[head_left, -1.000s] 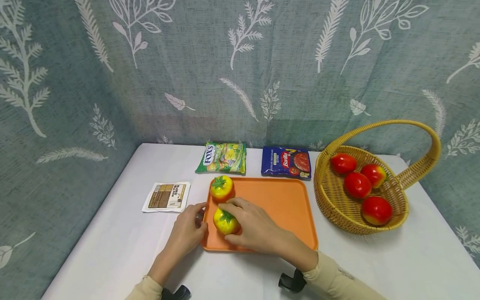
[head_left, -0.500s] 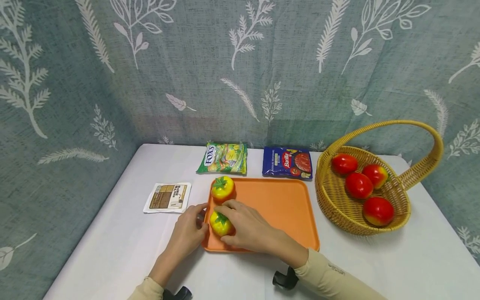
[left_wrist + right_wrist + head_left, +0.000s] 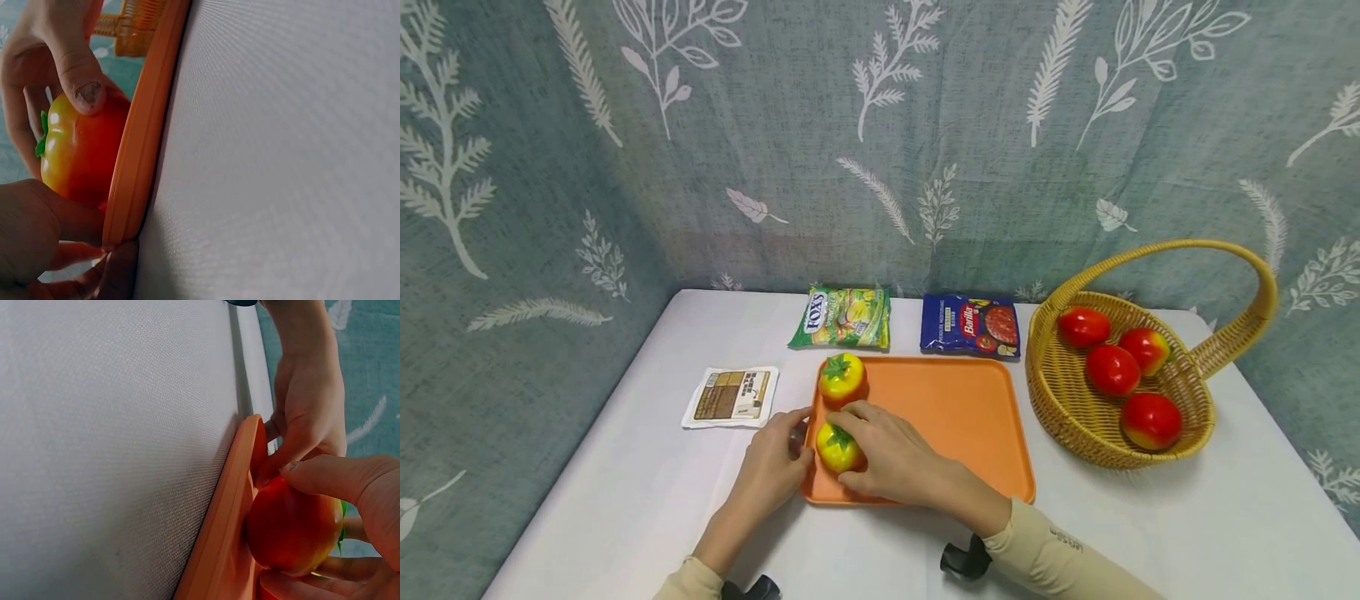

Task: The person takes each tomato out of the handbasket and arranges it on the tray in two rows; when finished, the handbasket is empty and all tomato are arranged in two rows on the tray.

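A yellow-and-red tomato point(image 3: 838, 448) with a green leafy top sits low over the left side of the orange tray point(image 3: 955, 417). My right hand point(image 3: 891, 454) holds it from the right, thumb on the near side and fingers round the far side. In the right wrist view the tomato point(image 3: 294, 528) shows its red underside close to the tray floor. My left hand point(image 3: 775, 458) grips the tray's left rim; the left wrist view shows its thumb inside and fingers outside the rim. A second tomato point(image 3: 842, 379) stands in the tray's far left corner.
A wicker basket point(image 3: 1078, 433) with a tall handle holds several red fruits at the right. Behind the tray lie a green Fox's candy bag point(image 3: 844, 318) and a blue Barilla packet point(image 3: 970, 325). A flat white-and-brown packet point(image 3: 732, 397) lies to the left.
My right hand has moved a little left with the tomato, bringing it closer to the tray's left rim. My left hand has stayed at the rim.
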`<state>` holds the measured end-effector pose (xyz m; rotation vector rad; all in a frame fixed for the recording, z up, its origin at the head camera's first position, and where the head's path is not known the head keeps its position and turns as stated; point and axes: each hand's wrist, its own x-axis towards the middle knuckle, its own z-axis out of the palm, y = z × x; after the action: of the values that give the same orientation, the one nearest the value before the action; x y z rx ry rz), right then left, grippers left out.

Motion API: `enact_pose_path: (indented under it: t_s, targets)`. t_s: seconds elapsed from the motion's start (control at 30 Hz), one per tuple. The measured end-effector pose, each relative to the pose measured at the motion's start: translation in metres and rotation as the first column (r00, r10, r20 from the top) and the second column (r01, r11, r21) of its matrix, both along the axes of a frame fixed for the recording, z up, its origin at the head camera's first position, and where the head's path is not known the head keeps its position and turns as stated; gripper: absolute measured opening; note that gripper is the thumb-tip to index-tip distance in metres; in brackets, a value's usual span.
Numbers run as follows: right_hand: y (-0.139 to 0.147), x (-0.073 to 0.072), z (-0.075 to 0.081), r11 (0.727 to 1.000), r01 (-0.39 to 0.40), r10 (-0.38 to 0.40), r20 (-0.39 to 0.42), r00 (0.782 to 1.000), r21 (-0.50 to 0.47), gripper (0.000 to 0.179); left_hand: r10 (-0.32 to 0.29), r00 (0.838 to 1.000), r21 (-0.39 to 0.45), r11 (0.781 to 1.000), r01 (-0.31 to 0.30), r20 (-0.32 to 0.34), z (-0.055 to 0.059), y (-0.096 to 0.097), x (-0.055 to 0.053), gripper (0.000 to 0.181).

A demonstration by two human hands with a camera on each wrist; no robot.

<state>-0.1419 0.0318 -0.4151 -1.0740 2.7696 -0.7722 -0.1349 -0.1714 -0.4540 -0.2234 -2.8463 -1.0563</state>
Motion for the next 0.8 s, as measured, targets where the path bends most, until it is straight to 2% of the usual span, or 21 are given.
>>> enact_pose_path:
  t_s: [0.33,0.57,0.8]
  targets:
    - [0.000,-0.002,-0.005,1.000,-0.017,0.017,-0.020,1.000,-0.020,0.072,0.003,1.000,0.001,1.000,-0.003,0.005,0.000,0.001,0.001,0.053]
    - [0.002,-0.002,-0.003,1.000,-0.003,0.003,-0.003,1.000,-0.007,0.081,0.001,1.000,0.004,1.000,-0.001,0.011,0.000,0.000,0.000,0.054]
    - [0.011,0.000,0.000,0.999,0.026,-0.026,-0.022,0.999,0.025,0.088,-0.001,1.000,0.000,1.000,0.001,0.007,-0.001,0.000,-0.001,0.054]
